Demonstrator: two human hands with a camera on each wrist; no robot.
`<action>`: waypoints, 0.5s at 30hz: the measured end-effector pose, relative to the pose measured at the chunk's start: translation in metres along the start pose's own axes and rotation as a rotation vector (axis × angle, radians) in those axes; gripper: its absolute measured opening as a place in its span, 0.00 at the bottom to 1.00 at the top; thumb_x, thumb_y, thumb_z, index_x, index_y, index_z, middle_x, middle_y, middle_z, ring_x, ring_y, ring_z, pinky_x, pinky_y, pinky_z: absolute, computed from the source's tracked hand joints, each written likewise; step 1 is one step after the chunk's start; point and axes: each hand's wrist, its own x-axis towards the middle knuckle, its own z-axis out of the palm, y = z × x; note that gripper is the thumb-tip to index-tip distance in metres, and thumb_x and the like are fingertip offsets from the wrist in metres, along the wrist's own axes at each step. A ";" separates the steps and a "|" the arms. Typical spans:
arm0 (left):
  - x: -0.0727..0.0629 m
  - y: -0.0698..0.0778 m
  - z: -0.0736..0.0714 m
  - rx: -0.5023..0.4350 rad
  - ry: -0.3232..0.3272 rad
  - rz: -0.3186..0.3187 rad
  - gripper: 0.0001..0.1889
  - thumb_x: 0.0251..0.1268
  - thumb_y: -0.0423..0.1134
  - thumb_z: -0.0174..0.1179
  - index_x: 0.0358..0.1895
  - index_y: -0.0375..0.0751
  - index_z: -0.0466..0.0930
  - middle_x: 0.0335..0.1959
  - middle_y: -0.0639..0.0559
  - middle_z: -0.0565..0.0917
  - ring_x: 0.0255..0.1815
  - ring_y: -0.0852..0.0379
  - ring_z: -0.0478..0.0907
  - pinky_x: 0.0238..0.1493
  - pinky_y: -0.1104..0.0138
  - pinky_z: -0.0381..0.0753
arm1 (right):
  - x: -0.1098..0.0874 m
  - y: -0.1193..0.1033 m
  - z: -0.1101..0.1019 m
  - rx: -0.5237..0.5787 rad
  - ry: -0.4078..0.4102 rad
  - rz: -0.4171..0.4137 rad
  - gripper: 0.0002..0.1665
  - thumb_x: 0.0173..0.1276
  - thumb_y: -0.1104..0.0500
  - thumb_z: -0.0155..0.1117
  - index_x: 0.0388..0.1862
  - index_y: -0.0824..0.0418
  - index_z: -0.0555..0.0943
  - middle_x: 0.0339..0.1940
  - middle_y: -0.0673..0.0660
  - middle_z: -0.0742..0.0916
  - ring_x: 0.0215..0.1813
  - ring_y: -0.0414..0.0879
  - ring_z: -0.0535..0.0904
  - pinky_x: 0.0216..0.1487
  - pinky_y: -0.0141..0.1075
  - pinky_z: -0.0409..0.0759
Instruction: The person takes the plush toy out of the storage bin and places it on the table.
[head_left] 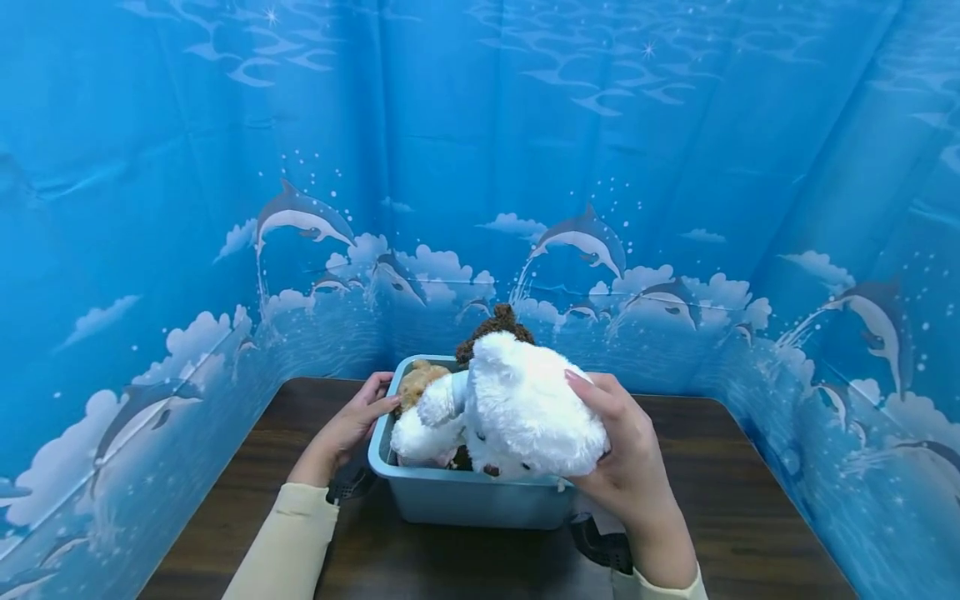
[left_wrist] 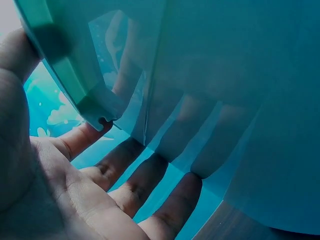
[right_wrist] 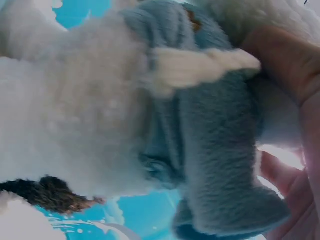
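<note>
1. A white plush bear, shaggy-furred, is held by the head in the right hand; the head lies tipped over just left of that grip, the dark eyes and brown nose facing down and toward the near side
2. Round its neck, further left of the same grip, sits a soft blue-grey scarf crossed by a cream band
3. A light blue bin, rectangular with rounded corners, stands upright and open-topped below and left of the right-hand grip, its left rim held by the left hand
</note>
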 end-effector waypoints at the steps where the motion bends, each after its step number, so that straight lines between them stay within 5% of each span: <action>1: 0.000 0.000 0.001 -0.003 0.002 -0.003 0.34 0.85 0.54 0.57 0.82 0.48 0.54 0.81 0.37 0.65 0.79 0.37 0.66 0.77 0.44 0.75 | 0.000 0.000 -0.002 0.007 0.022 -0.015 0.43 0.73 0.39 0.75 0.72 0.66 0.74 0.62 0.67 0.84 0.65 0.48 0.82 0.70 0.30 0.80; 10: -0.006 -0.006 0.004 0.000 -0.002 0.016 0.33 0.86 0.54 0.56 0.81 0.48 0.55 0.78 0.38 0.67 0.76 0.40 0.67 0.77 0.46 0.74 | -0.002 -0.001 -0.013 -0.060 0.287 -0.121 0.41 0.73 0.43 0.77 0.62 0.74 0.71 0.54 0.72 0.83 0.64 0.43 0.82 0.71 0.31 0.79; 15: -0.008 -0.007 0.007 -0.003 -0.002 0.010 0.32 0.85 0.54 0.56 0.81 0.49 0.56 0.79 0.38 0.68 0.76 0.40 0.67 0.77 0.43 0.73 | -0.004 -0.004 -0.027 -0.056 0.553 -0.108 0.41 0.66 0.49 0.84 0.55 0.76 0.70 0.50 0.72 0.85 0.60 0.44 0.84 0.68 0.34 0.80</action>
